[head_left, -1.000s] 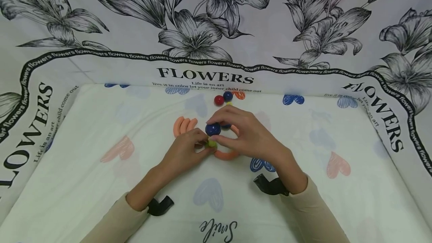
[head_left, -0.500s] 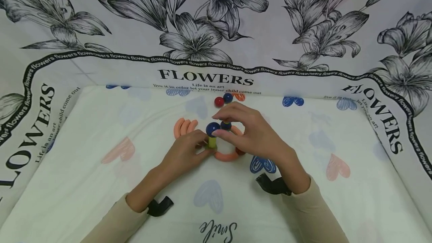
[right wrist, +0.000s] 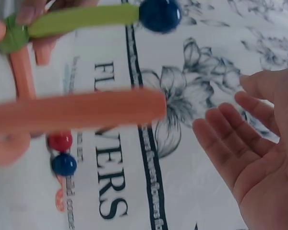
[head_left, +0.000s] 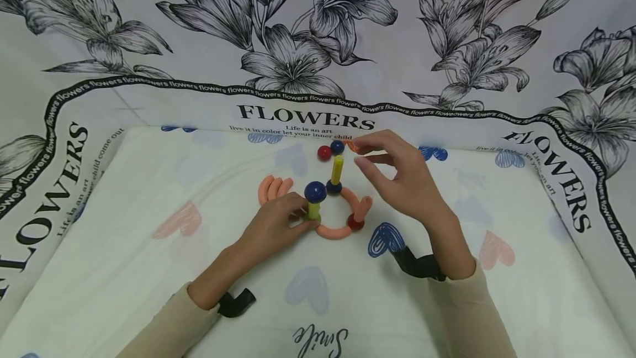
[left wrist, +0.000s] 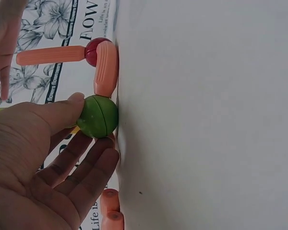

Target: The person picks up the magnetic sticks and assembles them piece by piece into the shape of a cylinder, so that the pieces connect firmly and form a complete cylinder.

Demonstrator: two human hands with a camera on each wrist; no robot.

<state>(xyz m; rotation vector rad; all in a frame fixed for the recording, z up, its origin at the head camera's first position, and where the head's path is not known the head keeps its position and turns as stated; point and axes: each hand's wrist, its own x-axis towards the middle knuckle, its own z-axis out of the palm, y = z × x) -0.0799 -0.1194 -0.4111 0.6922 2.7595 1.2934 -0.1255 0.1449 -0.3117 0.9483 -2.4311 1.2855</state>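
A ring of curved orange pieces (head_left: 334,232) lies on the cloth, joined by a green ball (left wrist: 98,116), a red ball (head_left: 355,222) and a dark blue ball (head_left: 334,187). My left hand (head_left: 275,217) pinches the green ball, thumb against its side. From that ball rises a yellow-green rod (right wrist: 86,20), topped by a larger-looking blue ball (head_left: 315,192). A yellow rod (head_left: 337,170) stands on the dark blue ball, and an orange rod (right wrist: 81,112) on the red one. My right hand (head_left: 404,178) hovers right of the yellow rod, fingers parted, holding nothing.
Behind the ring lie a loose red ball (head_left: 324,152) and a loose blue ball (head_left: 337,147). Several curved orange pieces (head_left: 273,188) rest beyond my left hand. A flower-printed cloth (head_left: 293,59) rises at the back.
My right hand has let go of the blue ball atop the yellow-green rod and moved right and away, uncovering the yellow and orange rods. My left hand stays at the green ball.
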